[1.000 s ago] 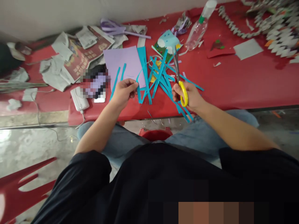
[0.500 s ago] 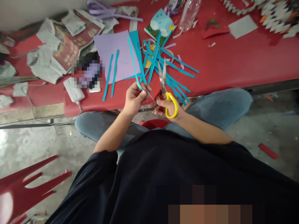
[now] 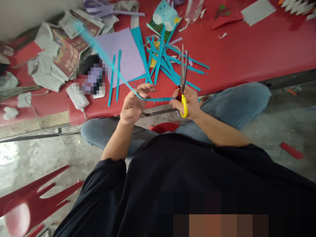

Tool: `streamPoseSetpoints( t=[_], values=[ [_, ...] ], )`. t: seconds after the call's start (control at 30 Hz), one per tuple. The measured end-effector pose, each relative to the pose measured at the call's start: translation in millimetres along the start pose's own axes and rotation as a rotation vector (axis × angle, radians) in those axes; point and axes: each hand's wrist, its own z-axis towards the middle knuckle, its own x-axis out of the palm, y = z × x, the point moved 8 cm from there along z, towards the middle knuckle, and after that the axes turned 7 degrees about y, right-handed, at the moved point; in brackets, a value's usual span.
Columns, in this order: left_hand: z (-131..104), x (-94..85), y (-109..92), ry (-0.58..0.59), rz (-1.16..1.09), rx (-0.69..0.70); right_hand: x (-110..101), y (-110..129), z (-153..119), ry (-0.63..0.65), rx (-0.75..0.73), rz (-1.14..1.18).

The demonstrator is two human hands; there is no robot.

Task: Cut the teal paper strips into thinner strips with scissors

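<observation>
While the left hand pinches a long, thin strip of teal paper between thumb and fingertips near the middle of the frame, the right hand closes around a pair of scissors with a yellow plastic handle and steel blades, its thumb and fingers also nipping the strip's near end. The strip runs level between the two hands, then bends at the left fingers and rises, blurred, toward the upper left of the frame, above the table. The scissor blades point up the frame and stand only slightly parted, clear of the strip.

Just beyond the hands, in the upper middle of the frame, a loose heap of cut teal paper strips lies criss-crossed on the red-covered table. To the left of the heap lies a flat lilac paper sheet with two more teal strips beside its lower edge. Farther left sit crumpled printed newspaper pages and a white plastic charger block near the table's edge. Below the table edge, the person's blue-jeaned knees show, with a red plastic chair at the lower left of the frame.
</observation>
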Motion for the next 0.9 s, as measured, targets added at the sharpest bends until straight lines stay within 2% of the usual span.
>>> streamPoseSetpoints(
  t=[0.13,0.2,0.27,0.37,0.47,0.53,0.67,0.8,0.9],
  values=[
    [-5,-7.5,-7,-0.047,-0.141,-0.009,-17,12,4,-0.078,-0.155,-0.083],
    [-7,-6.3,-2,-0.063,-0.157,-0.035,-21,17,4,-0.078,-0.196,-0.122],
    [-8,-2.6,9,-0.077,-0.109,-0.129,-23,22,5,-0.070,-0.225,-0.157],
    [-9,11.0,27,-0.026,-0.063,-0.279,-23,26,6,-0.052,-0.229,-0.162],
    [-14,34.2,38,0.110,-0.072,-0.358,-21,25,7,-0.046,-0.221,-0.137],
    [-20,45.1,45,0.122,-0.051,-0.396,-20,23,8,-0.027,-0.208,-0.160],
    [-29,39.5,47,-0.165,0.092,-0.348,-14,17,6,0.018,-0.164,-0.250],
    [-29,36.9,32,-0.290,0.282,-0.272,-9,12,5,0.041,-0.098,-0.141],
    [-31,30.3,18,-0.435,0.361,-0.238,-3,4,7,0.078,-0.037,-0.001]
  ],
)
